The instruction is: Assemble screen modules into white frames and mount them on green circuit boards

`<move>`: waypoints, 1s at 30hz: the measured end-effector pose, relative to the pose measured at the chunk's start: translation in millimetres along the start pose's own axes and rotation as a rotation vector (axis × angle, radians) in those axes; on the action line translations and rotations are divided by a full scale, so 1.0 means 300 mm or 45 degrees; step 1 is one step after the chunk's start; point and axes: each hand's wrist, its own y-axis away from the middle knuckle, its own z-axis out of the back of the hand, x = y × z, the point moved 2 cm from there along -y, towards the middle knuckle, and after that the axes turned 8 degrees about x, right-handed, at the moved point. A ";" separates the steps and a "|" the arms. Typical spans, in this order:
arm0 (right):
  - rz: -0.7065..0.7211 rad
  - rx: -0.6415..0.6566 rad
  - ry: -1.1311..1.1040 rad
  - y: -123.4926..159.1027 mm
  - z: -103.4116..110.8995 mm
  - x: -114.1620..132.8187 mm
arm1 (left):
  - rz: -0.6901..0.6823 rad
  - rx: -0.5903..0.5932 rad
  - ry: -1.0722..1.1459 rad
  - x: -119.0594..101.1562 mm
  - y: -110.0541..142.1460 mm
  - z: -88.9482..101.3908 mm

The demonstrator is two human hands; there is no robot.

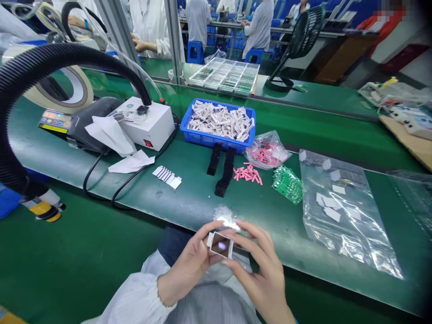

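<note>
My left hand (187, 265) and my right hand (261, 270) meet over my lap at the near edge of the green bench (189, 202). Both pinch a small white-framed rectangular part (220, 245) with a dark shiny face. A scrap of crinkled clear film (225, 217) lies on the bench just beyond it. Farther out lie two black foam strips (221, 168), loose pink pieces (249, 173), a stack of small green circuit boards (288, 183) and a row of white parts (167, 175).
A blue bin (202, 137) of white parts stands mid-bench, with a pink-filled bag (266, 153) beside it. Clear bags (340, 211) lie at right. A white box unit (150, 121), black hose (50, 58) and cables are at left. Other people work behind.
</note>
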 end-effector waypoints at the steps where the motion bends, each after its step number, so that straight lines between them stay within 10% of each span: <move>1: -0.030 -0.007 -0.023 -0.007 -0.010 0.003 | -0.080 -0.052 -0.035 0.001 0.001 0.003; 15: -0.196 0.290 -0.235 -0.275 -0.276 0.014 | -0.474 -0.703 0.256 -0.147 0.075 0.183; 24: -0.345 0.268 0.112 -0.423 -0.471 -0.029 | -0.433 -0.647 0.245 -0.166 0.131 0.248; 30: -0.112 0.234 -0.003 -0.379 -0.367 -0.009 | -0.408 -0.466 0.172 -0.173 0.129 0.233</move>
